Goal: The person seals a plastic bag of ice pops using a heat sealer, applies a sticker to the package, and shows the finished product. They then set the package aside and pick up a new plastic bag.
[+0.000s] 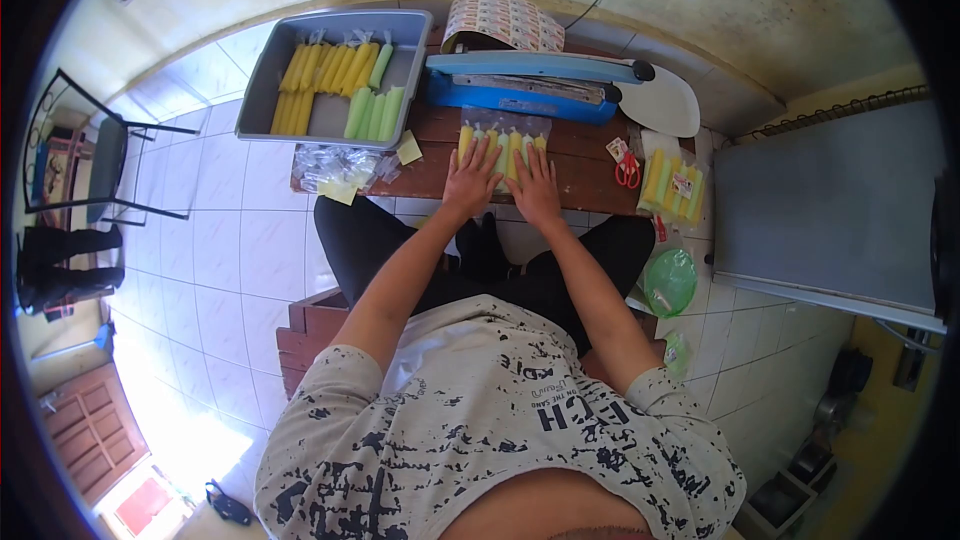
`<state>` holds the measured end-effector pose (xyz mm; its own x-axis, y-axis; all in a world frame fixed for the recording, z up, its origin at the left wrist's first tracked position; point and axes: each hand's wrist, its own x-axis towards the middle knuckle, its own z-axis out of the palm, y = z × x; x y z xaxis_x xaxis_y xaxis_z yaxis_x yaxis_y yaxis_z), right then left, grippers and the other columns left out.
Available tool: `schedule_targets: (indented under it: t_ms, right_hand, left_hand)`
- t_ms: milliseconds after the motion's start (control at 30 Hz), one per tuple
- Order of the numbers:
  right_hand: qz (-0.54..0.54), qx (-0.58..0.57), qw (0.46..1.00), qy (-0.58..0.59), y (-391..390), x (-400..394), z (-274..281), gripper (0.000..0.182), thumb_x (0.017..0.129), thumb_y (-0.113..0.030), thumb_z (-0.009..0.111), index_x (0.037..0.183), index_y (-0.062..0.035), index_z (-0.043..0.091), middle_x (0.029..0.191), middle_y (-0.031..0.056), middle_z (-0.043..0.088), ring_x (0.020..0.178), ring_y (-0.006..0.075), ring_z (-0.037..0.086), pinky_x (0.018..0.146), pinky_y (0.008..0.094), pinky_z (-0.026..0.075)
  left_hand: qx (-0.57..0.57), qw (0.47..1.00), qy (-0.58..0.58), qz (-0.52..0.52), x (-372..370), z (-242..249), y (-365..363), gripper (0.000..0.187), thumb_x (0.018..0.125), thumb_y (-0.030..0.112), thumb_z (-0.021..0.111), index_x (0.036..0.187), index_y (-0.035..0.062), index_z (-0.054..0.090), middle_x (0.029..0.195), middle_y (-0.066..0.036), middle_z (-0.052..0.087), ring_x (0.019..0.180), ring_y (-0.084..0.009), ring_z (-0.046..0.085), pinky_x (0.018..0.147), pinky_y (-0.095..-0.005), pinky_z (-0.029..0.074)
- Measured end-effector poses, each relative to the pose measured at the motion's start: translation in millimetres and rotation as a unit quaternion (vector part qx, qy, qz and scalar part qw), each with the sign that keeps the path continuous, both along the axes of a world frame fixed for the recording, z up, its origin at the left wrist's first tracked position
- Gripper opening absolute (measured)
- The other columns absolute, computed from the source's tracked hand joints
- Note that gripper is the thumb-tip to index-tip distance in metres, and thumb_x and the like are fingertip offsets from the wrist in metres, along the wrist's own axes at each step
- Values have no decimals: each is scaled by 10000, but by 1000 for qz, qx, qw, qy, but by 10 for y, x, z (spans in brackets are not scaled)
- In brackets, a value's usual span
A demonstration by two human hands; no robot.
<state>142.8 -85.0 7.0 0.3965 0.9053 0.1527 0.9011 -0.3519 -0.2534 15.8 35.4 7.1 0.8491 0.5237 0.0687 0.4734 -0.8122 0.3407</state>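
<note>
My left hand [470,178] lies flat with spread fingers on a clear plastic bag [507,120] of yellow and pale green ice pop tubes [514,145]. Next to it, my right hand [534,187] rests on the same bag, its fingers also stretched out. The palms partly cover the tubes. Just behind the bag stands a blue impulse sealer [530,100] with its long arm [540,66] running across the top. At the left, a grey tub [243,105] holds several loose yellow and green tubes.
Clear plastic bags [340,162] lie on the wooden table [590,160] at left. Red scissors [627,170] and a filled pack of tubes [668,185] sit at right. A printed label sheet [505,20] curls behind the sealer. A green plastic bag [670,282] is beside my leg.
</note>
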Motion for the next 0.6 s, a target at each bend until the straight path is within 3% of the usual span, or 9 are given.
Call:
schedule_targets:
  t_ms: [233,300,333,400,500,600]
  right_hand:
    - [-7,36,999,31,-372,152,-69,597,944,-386,485,1437,-88,333,1483,161,311,1379,359,259,1119,495,208]
    - [3,73,997,29,-469,205,-63,526,898,-291,560,1341,-31,448,1349,195,472,1280,370,409,1073,472,314]
    - [0,74,997,29,-508,249,-54,526,898,-291,560,1341,-31,448,1349,195,472,1280,370,409,1073,472,314]
    - [-28,126,987,97,-552,398,-28,417,871,-206,588,1236,-11,541,1200,188,582,1161,359,514,992,432,412]
    - [-109,134,982,72,-563,754,103,322,847,-152,597,1135,-8,597,1098,178,622,1049,342,571,911,421,465]
    - [-156,134,978,31,-546,1238,195,330,826,-150,626,1128,-20,600,1066,180,626,1016,343,578,902,438,460]
  left_hand:
    - [-34,999,-37,-15,-125,-26,8,590,944,368,449,1460,129,290,1540,-93,206,1430,-278,157,1140,-498,154]
    - [-54,997,-45,-11,-152,-27,-17,602,944,365,452,1462,112,278,1541,-97,200,1430,-283,158,1137,-497,164]
    - [-53,997,-45,-15,-157,-22,-28,602,944,365,452,1462,112,278,1541,-97,200,1430,-283,158,1137,-497,164]
    - [-50,998,-30,-7,-144,-11,-35,608,947,367,447,1468,116,258,1544,-96,189,1431,-286,154,1134,-500,172]
    - [-46,999,-13,-9,-134,16,-40,614,951,371,438,1474,117,238,1546,-102,177,1432,-295,148,1134,-501,174]
    - [-44,999,-8,-12,-132,43,-38,618,953,377,431,1476,120,228,1546,-108,174,1433,-301,141,1132,-504,177]
